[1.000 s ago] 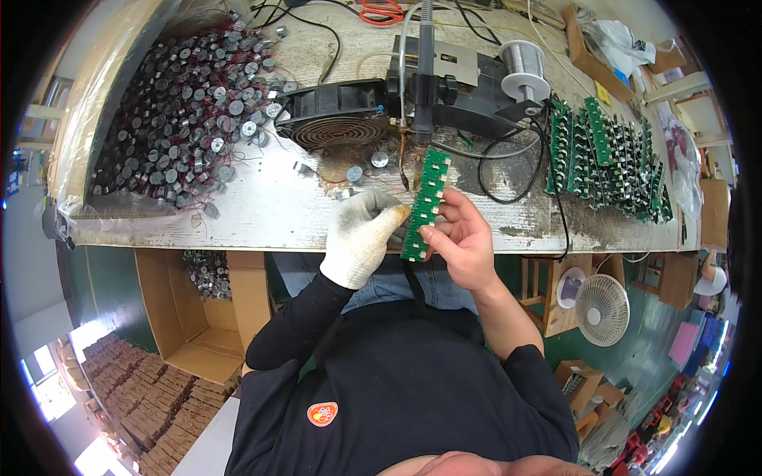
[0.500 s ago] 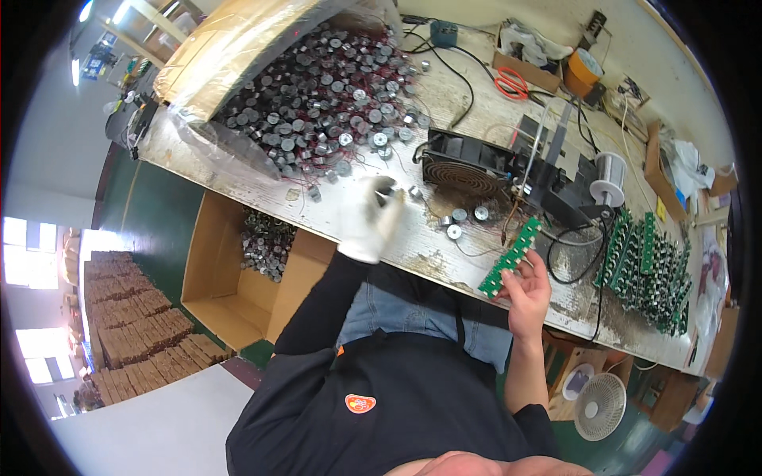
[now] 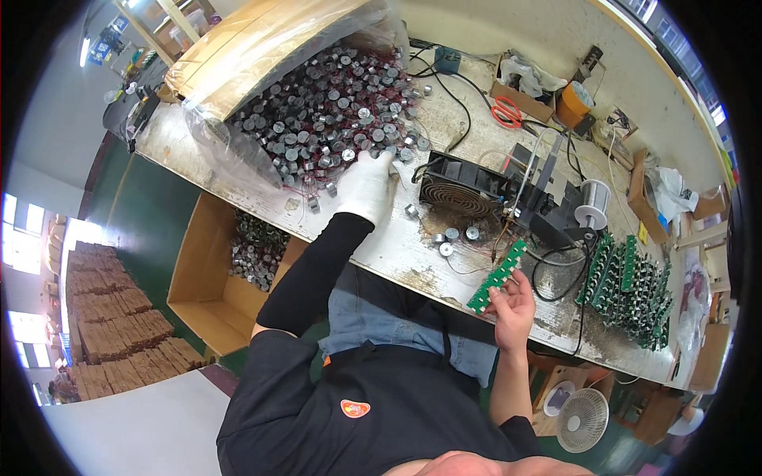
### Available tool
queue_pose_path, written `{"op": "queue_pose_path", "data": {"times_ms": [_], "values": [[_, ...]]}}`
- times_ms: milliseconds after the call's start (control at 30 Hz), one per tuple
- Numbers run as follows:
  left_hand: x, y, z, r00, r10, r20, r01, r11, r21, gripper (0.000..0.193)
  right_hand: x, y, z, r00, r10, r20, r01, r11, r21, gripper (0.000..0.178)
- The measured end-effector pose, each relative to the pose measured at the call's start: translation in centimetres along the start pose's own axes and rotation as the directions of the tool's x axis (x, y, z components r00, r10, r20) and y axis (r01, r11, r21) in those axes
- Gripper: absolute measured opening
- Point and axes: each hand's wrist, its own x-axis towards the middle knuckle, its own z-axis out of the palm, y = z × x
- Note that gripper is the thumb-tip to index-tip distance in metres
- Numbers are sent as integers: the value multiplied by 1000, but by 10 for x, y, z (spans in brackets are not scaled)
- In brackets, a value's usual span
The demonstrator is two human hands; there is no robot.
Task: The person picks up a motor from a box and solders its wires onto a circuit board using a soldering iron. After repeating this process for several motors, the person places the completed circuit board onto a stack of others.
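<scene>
My left hand (image 3: 363,190), in a white glove, is at the near edge of a large heap of small round silver motors (image 3: 317,111) with thin red wires. Its fingers look apart; the tips touch or nearly touch the motors there, and nothing shows in its grasp. My bare right hand (image 3: 512,308) holds a narrow green circuit board (image 3: 498,278) by its near end, thumb on top, tilted over the table's front edge. Several loose motors (image 3: 451,234) lie between the two hands, near a black fan (image 3: 464,190).
Right of the fan stands a black soldering fixture (image 3: 548,206) with a wire spool (image 3: 592,205). Rows of populated green boards (image 3: 627,278) stand farther right. Red-handled scissors (image 3: 506,113) lie behind. Below the table's left side is an open cardboard box (image 3: 198,274) holding more parts.
My left hand has moved away from me, from the bare table up to the heap's edge. My right hand still holds the board, a little lower and more left in view.
</scene>
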Motion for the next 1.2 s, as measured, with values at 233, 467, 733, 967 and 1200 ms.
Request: {"op": "queue_pose_path", "data": {"times_ms": [233,467,733,967,1200], "values": [[-10,-1,-2,993,-117,-6,116,989,-92,21,0,-1,1,1000,3,-14,-3,1000,0,48],[-77,-10,-8,979,-167,-115,89,865,-494,13,2,-2,0,1000,9,12,-8,1000,-26,47],[-87,4,-28,972,-232,38,137,425,-895,18,2,-6,1,999,27,19,-27,1000,-4,46],[-103,49,-24,941,-119,317,338,342,-877,31,1,-5,0,997,33,72,-34,999,19,62],[-113,85,-8,848,84,523,492,243,-836,24,1,-8,-3,993,82,86,-86,996,38,70]]}}
